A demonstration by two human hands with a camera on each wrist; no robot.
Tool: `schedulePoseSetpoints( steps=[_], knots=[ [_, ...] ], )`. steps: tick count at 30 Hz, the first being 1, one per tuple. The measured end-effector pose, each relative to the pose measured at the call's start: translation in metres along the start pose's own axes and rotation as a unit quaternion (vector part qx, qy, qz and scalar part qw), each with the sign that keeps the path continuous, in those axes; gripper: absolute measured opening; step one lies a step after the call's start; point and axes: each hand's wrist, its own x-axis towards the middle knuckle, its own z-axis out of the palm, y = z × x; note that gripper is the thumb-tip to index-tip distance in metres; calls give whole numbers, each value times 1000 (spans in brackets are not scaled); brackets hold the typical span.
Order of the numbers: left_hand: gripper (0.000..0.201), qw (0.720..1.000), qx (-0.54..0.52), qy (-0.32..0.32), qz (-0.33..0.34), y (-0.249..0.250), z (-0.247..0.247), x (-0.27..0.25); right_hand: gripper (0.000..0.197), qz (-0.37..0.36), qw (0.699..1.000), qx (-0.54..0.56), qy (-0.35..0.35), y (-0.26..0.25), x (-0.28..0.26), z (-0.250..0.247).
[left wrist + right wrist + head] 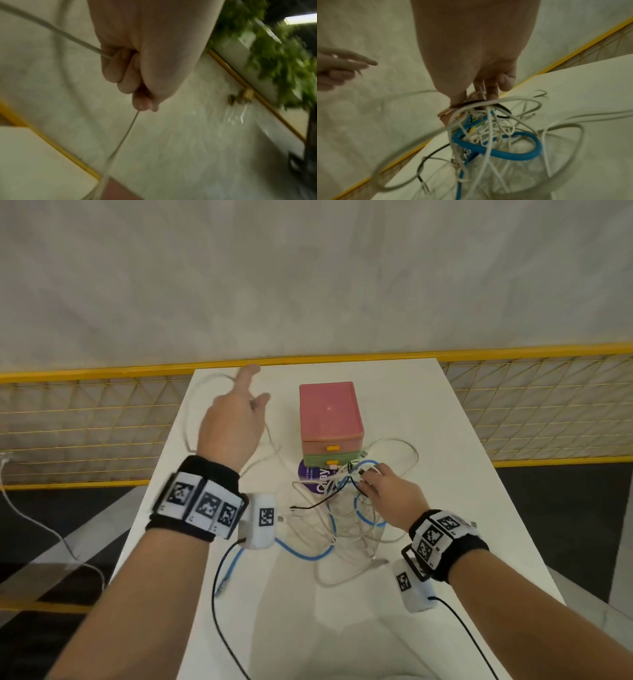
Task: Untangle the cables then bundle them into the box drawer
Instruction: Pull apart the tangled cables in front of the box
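A tangle of white, blue and black cables [339,518] lies on the white table [428,412] in front of a small drawer box [329,419] with a pink top and a green lower drawer [330,461]. My left hand [236,419] is raised left of the box and grips a grey-white cable [56,30] that loops out to the table's left side. My right hand [383,491] rests on the tangle and pinches a knot of white and black strands [481,106] near the green drawer. Both drawers look closed.
A purple round label or lid [315,479] lies under the cables by the box. A yellow mesh fence [85,419] runs behind and beside the table. A blue cable end [222,585] hangs over the table's near left edge.
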Motion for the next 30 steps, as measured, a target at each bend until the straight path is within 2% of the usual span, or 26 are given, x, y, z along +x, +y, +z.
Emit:
schedulePoseSetpoints(
  steps=[2, 3, 4, 6, 8, 10, 12, 14, 15, 17, 18, 19, 20, 21, 22, 24, 25, 27, 28, 29, 30],
  knots=[
    [57, 993, 69, -80, 59, 12, 15, -16, 29, -26, 999, -16, 17, -7, 1, -3],
    [58, 984, 77, -135, 91, 19, 28, -27, 29, -37, 999, -25, 26, -10, 1, -5],
    [55, 973, 76, -191, 106, 27, 43, -38, 29, -47, 998, -31, 35, -14, 1, -7],
    [39, 950, 93, -283, 95, 32, 73, -55, 27, -56, 997, -26, 48, -18, 0, -9],
    [36, 936, 126, -319, 77, 27, 92, -60, 26, -61, 996, -7, 64, -19, -3, -9],
    [37, 933, 131, -324, 88, 20, 94, -55, 26, -59, 996, 22, 61, -14, -7, -5],
    [35, 934, 91, -331, 99, 13, 83, -46, 35, -44, 998, 55, 9, -7, -11, -3],
    [34, 943, 71, -315, 82, 6, 66, -34, 45, -30, 994, 99, -44, -1, -16, -2],
    [33, 954, 72, -285, 61, 2, 57, -26, 45, -27, 990, 124, -55, 1, -18, -2],
    [22, 984, 43, -171, -19, -7, 41, -12, 36, -36, 986, 154, -57, 4, -22, -1],
    [27, 992, 19, -112, -62, -11, 35, -6, 30, -48, 985, 159, -56, 4, -23, -1],
    [49, 993, 0, -77, -93, -14, 31, -2, 23, -62, 983, 162, -54, 4, -24, 1],
    [71, 991, -18, -72, -109, -16, 30, -1, 16, -80, 981, 169, -47, 5, -25, 0],
    [83, 989, -34, -79, -117, -16, 31, -1, 14, -98, 979, 176, -32, 6, -24, 1],
    [86, 988, -48, -89, -115, -15, 33, -3, 17, -112, 977, 182, -11, 8, -25, 1],
    [80, 987, -67, -103, -102, -15, 44, -11, 26, -116, 967, 217, 72, 9, -25, 3],
    [74, 987, -68, -110, -95, -15, 50, -16, 26, -101, 953, 258, 127, 8, -24, 4],
    [65, 986, -70, -122, -89, -16, 62, -25, 20, -13, 917, 339, 210, 11, -18, 9],
    [61, 985, -76, -124, -89, -16, 66, -29, 21, 52, 908, 351, 222, 12, -13, 11],
    [58, 984, -83, -128, -88, -15, 70, -32, 24, 116, 911, 340, 202, 17, -7, 15],
    [56, 983, -89, -131, -87, -15, 73, -35, 23, 165, 925, 311, 147, 22, -1, 20]
  ],
)
